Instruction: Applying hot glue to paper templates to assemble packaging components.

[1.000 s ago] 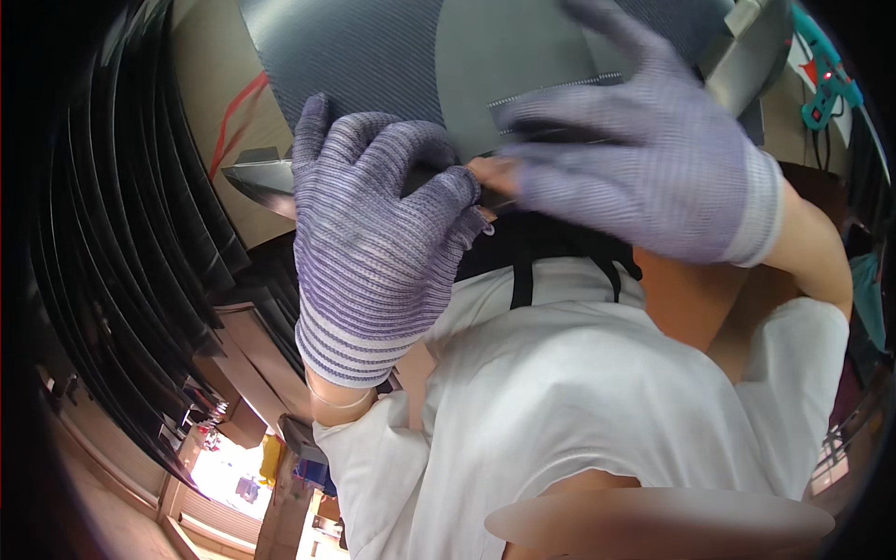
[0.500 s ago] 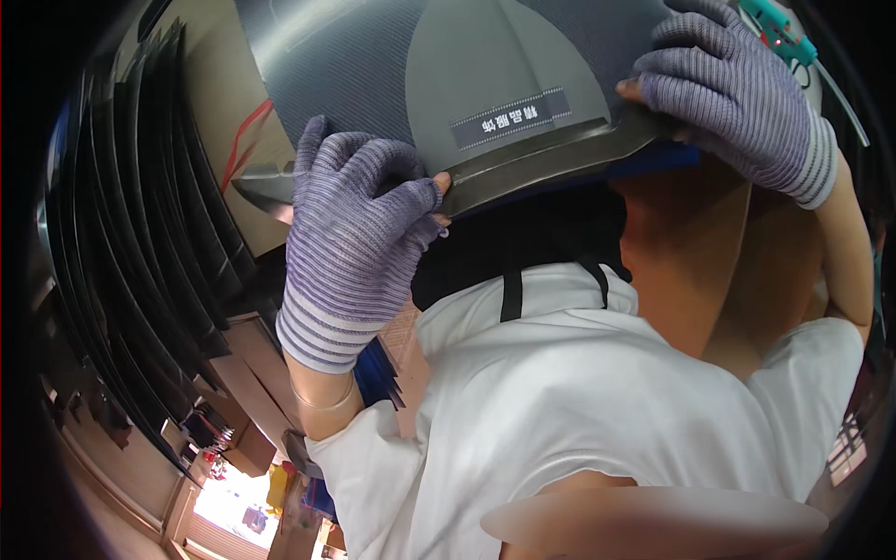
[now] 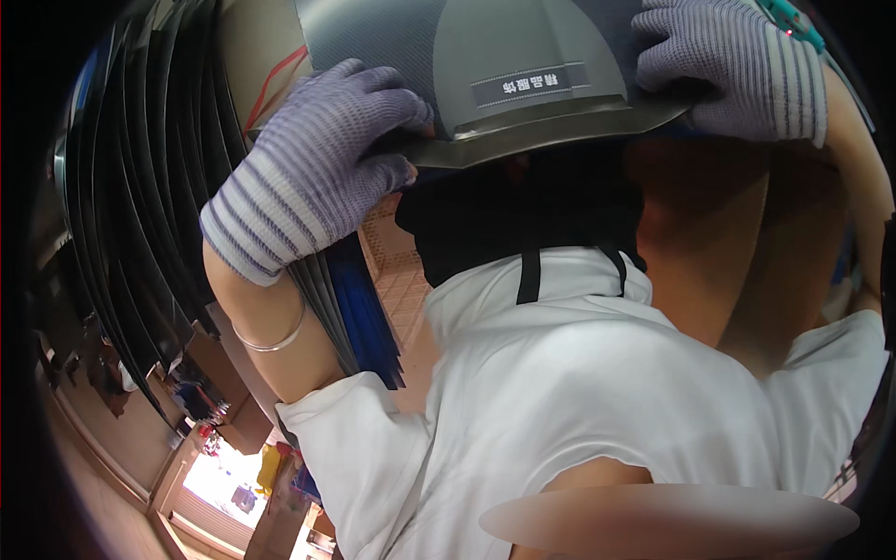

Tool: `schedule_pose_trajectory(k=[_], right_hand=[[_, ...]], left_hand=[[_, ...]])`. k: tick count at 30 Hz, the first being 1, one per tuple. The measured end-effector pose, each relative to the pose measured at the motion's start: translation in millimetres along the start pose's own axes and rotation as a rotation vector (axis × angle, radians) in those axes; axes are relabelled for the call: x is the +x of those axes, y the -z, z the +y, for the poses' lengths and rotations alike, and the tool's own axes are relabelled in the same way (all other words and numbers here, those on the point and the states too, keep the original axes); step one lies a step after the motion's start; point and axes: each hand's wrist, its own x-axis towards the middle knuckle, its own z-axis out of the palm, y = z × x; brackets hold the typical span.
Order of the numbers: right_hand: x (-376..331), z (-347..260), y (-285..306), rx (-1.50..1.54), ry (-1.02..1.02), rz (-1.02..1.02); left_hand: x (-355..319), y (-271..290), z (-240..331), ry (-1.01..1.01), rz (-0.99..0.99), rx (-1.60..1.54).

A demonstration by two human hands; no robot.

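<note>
A dark, finely ribbed sheet (image 3: 373,42) lies across the top of the view, with a lighter grey rounded panel (image 3: 523,42) and a dark printed strip on it. A glossy dark band (image 3: 551,126) forms its near edge. My left hand (image 3: 322,154), in a purple-and-white striped knit glove with bare fingertips, pinches the band's left end, thumb below and fingers above. Toward the right end, my right hand (image 3: 733,70), in a matching glove, curls over the sheet's edge; its thumb and fingertips are mostly hidden.
Many long black sheets (image 3: 140,187) hang in a row at the left. Blue and grey sheets (image 3: 359,313) stand beneath my left forearm. A teal tool (image 3: 793,23) with a small red light is at the upper right. A red cord (image 3: 271,89) shows beside the sheet.
The sheet's near edge has moved up in the view. My left hand has shifted left and up, its fingers now over the band's end; my right hand has moved up.
</note>
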Motion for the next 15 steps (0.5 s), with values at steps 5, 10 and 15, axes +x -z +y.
schedule_pose_trajectory(k=[5,10,15], right_hand=[[0.5,2.7,8.8,0.191,0.058,0.009],[-31.0,17.7,1.6,0.311,0.056,0.146],[-2.9,8.7,15.1,-0.237,0.09,0.181]], left_hand=[[-10.0,0.0,12.2,0.055,-0.074,0.146],[2.8,-3.3,25.1,0.025,0.086,0.407],[23.8,0.8,43.9,0.315,-0.058,0.47]])
